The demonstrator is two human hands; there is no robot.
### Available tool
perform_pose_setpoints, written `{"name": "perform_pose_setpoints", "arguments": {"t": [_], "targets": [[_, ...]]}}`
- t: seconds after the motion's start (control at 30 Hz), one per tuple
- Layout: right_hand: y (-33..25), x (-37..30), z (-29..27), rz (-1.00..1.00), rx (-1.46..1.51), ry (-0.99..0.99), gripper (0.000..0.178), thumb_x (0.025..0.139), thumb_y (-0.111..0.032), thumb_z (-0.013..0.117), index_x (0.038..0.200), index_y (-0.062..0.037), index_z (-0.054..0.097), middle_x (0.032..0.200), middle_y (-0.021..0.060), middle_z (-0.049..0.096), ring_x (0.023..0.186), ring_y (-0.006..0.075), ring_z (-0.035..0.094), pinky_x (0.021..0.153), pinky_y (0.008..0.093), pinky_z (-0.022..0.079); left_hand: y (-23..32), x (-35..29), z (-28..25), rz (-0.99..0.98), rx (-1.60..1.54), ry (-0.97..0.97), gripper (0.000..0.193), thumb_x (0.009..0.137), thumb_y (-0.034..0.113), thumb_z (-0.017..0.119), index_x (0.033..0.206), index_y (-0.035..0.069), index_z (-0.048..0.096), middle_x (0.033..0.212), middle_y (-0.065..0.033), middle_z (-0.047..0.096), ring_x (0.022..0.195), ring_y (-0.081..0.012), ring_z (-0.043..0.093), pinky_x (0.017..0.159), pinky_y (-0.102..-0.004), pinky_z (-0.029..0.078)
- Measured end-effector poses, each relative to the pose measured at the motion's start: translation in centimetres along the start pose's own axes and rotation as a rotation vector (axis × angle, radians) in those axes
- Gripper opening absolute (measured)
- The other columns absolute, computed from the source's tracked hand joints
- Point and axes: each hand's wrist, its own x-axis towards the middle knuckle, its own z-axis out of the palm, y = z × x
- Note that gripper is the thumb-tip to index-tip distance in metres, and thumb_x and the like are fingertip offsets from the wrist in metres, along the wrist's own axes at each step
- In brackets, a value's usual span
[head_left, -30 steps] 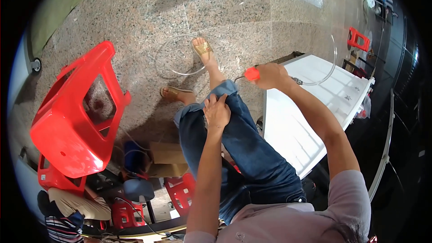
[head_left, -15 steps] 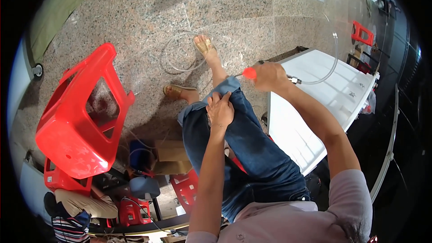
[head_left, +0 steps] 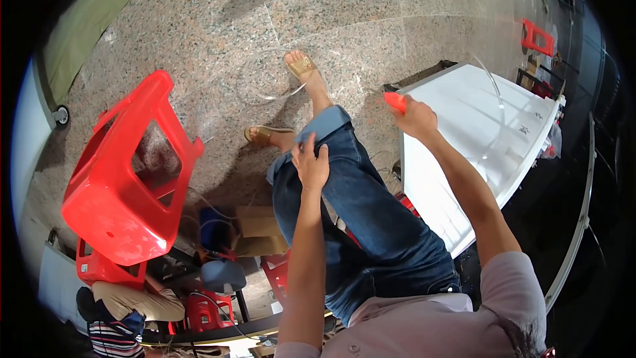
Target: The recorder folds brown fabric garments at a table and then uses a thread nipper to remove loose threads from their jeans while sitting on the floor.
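Observation:
My right hand point(head_left: 419, 120) is closed around a red air blow gun point(head_left: 395, 101), held out over the near corner of a white panel. Most of its body is hidden in my fist. A clear hose point(head_left: 493, 86) curves above the white panel point(head_left: 437, 185). My left hand point(head_left: 311, 164) rests with fingers apart on the blue jeans point(head_left: 377, 205) at my knee, by the rolled-up cuff point(head_left: 324, 124). The hand appears to hold nothing.
An upturned red plastic stool point(head_left: 116, 215) stands at the left. Loops of clear tubing point(head_left: 271, 97) lie on the speckled floor by my gold sandal point(head_left: 300, 65). Behind the stool are a cardboard box point(head_left: 257, 222) and a seated person's leg point(head_left: 136, 299). A red stool point(head_left: 538, 38) stands far right.
My right hand has moved right and slightly down with the blow gun, away from my knee. My left hand has shifted slightly left, its fingers spreading. The hose has swung.

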Motion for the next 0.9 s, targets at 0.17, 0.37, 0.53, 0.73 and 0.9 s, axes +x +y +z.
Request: {"name": "perform_pose_setpoints", "arguments": {"t": [0.17, 0.37, 0.53, 0.73, 0.9], "targets": [[6.5, -1.8, 1.8, -0.111, 0.015, -0.373, 0.042, 0.084, -0.047, 0.061, 0.091, -0.0055, 0.064, 0.065, 0.01, 0.067, 0.067, 0.0254, 0.069, 0.065, 0.0374, 0.052, -1.9, -2.2, 1.6, -0.105, -0.323, 0.171, 0.049, 0.086, 0.026, 0.066, 0.129, 0.006, 0.053, 0.126, -0.02, 0.052, 0.113, -0.0361, 0.053, 0.096, -0.0406, 0.043], [6.1, -2.8, 1.1, -0.001, 0.051, -0.303, 0.046, 0.084, -0.047, 0.061, 0.104, -0.0058, 0.065, 0.096, 0.019, 0.069, 0.091, 0.0388, 0.065, 0.078, 0.0462, 0.051, -9.7, -1.6, 5.7, -0.403, -0.639, 0.164, 0.024, 0.088, 0.013, 0.064, 0.107, 0.0, 0.065, 0.09, -0.0104, 0.07, 0.079, -0.0173, 0.065, 0.076, -0.0272, 0.051], [4.4, -2.2, -2.1, -0.046, 0.093, -0.24, 0.041, 0.085, -0.041, 0.063, 0.103, -0.0043, 0.064, 0.077, 0.0123, 0.068, 0.072, 0.0271, 0.067, 0.068, 0.0389, 0.051, -9.4, -3.5, 10.5, -0.77, -0.988, -0.108, 0.024, 0.091, 0.018, 0.059, 0.112, 0.006, 0.06, 0.086, -0.0044, 0.063, 0.076, -0.015, 0.061, 0.059, -0.0319, 0.05], [-0.2, -0.4, -4.3, -0.164, 0.164, -0.318, 0.045, 0.085, -0.041, 0.065, 0.115, -0.006, 0.062, 0.071, 0.0089, 0.067, 0.066, 0.0217, 0.068, 0.067, 0.0353, 0.051, -10.2, -2.7, 15.3, -0.935, -1.047, -0.266, 0.041, 0.092, 0.023, 0.059, 0.13, 0.013, 0.05, 0.101, -0.0068, 0.061, 0.086, -0.0217, 0.06, 0.068, -0.0422, 0.051], [-2.2, 0.2, -6.1, -0.193, 0.135, -0.301, 0.031, 0.088, -0.026, 0.066, 0.101, 0.0012, 0.062, 0.073, 0.0088, 0.065, 0.066, 0.0161, 0.061, 0.065, 0.0309, 0.049, -3.0, 1.4, 19.0, -0.839, -1.819, -0.54, 0.038, 0.097, 0.036, 0.052, 0.125, 0.01, 0.055, 0.118, -0.0046, 0.059, 0.112, -0.0245, 0.052, 0.099, -0.0463, 0.042]]}}
